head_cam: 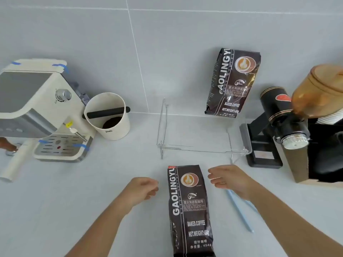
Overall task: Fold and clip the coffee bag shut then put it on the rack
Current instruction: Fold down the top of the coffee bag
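Note:
A dark brown coffee bag [189, 210] stands upright on the white counter in front of me, its top edge unfolded. My left hand [142, 189] hovers just left of the bag's top with fingers loosely curled, holding nothing. To the right of the bag's top is my right hand [229, 179], fingers apart and empty. A long pale blue bag clip [241, 214] lies on the counter under my right wrist. The clear acrylic rack [202, 148] stands behind the bag. A second, matching coffee bag [233, 82] stands on the rack's far right, against the wall.
A cream espresso machine [35, 108] sits at the left with a cream knock box [109, 117] of grounds beside it. A black coffee grinder [278, 125] with an amber hopper stands right of the rack, next to a box [319, 154] at the right edge.

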Available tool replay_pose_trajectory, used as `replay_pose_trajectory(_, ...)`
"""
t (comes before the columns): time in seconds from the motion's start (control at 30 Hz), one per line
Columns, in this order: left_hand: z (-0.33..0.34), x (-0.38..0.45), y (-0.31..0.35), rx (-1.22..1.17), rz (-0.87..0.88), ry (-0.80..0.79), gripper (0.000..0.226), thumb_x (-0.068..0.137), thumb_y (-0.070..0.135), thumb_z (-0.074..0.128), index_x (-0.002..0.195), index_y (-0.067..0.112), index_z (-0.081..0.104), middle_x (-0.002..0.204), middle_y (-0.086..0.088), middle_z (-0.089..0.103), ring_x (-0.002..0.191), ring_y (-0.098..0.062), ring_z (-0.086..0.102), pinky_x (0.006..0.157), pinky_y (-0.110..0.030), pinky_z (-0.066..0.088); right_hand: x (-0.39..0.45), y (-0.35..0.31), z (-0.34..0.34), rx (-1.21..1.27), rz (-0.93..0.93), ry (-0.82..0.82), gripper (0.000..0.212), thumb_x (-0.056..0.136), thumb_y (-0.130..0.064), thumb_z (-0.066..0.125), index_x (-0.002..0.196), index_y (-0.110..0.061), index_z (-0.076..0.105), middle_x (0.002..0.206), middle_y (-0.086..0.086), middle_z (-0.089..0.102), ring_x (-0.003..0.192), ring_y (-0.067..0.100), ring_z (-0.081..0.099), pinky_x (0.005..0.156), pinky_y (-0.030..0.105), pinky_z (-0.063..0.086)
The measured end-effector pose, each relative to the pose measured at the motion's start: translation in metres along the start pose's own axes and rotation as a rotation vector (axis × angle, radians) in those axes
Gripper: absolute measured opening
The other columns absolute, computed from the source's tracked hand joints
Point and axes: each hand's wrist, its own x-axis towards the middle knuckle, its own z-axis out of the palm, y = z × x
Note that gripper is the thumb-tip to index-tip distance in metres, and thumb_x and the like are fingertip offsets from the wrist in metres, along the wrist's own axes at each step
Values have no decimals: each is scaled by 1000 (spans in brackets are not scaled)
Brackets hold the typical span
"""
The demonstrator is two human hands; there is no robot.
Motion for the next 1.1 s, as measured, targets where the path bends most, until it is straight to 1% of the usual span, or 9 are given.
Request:
replay_pose_trajectory(0.13,20,1,6,-181,-46,77,14,90,20,63,88,12,74,93,-8,76,83,-20,71,75,-30,55,0,13,21,66,45,20,22,88,-21,65,99,-3,73,93,11,71,81,22,65,82,33,54)
replay_pose_trajectory(0.23,39,23,7,-184,-129,69,23,88,22,61,87,2,74,86,-7,75,77,-20,64,74,-30,51,20,27,29,11,118,-40,20,91,-21,61,98,-7,74,97,11,75,83,21,66,88,36,52)
replay_pose_trajectory(0.33,48,18,4,-198,-120,57,23,89,24,62,89,6,76,85,-8,77,76,-19,62,74,-31,46,18,32,39,29,89,-28,18,93,-17,60,99,-9,75,103,14,77,87,22,69,92,39,54)
replay_pose_trajectory(0.53,56,24,6,-292,-137,68,18,92,22,62,92,10,77,95,-17,78,77,-24,62,77,-35,46,22,28,37,55,77,-16,17,93,-15,59,101,-11,73,101,12,76,84,20,68,85,34,54)
replay_pose_trajectory(0.77,63,28,9,-346,-123,85,18,93,19,62,93,6,74,99,-20,76,79,-27,67,90,-46,53,25,24,41,44,79,14,13,90,-16,63,95,-8,71,88,9,74,73,17,67,64,25,53)
replay_pose_trajectory(0.83,63,26,10,-346,-107,107,18,93,17,62,89,3,72,95,-19,77,77,-26,69,84,-42,56,22,22,42,48,58,26,7,89,-16,65,85,-13,70,83,8,73,68,16,67,57,25,52)
replay_pose_trajectory(0.9,64,24,10,-373,-85,117,17,93,15,62,83,4,71,88,-16,77,73,-25,70,73,-35,58,18,20,44,46,22,35,19,88,-16,66,70,-18,66,74,5,70,61,14,65,54,24,50)
replay_pose_trajectory(0.97,63,19,11,-413,-67,124,16,92,12,63,80,6,71,81,-12,77,70,-22,70,65,-29,56,14,21,47,29,-15,52,27,88,-15,65,61,-19,62,72,6,64,63,17,59,61,29,47)
replay_pose_trajectory(1.1,63,5,14,-461,9,147,15,91,8,63,80,5,73,78,-10,77,70,-20,69,69,-29,57,1,17,52,-46,-110,96,31,86,-16,67,57,-21,60,67,7,57,60,16,49,63,32,37)
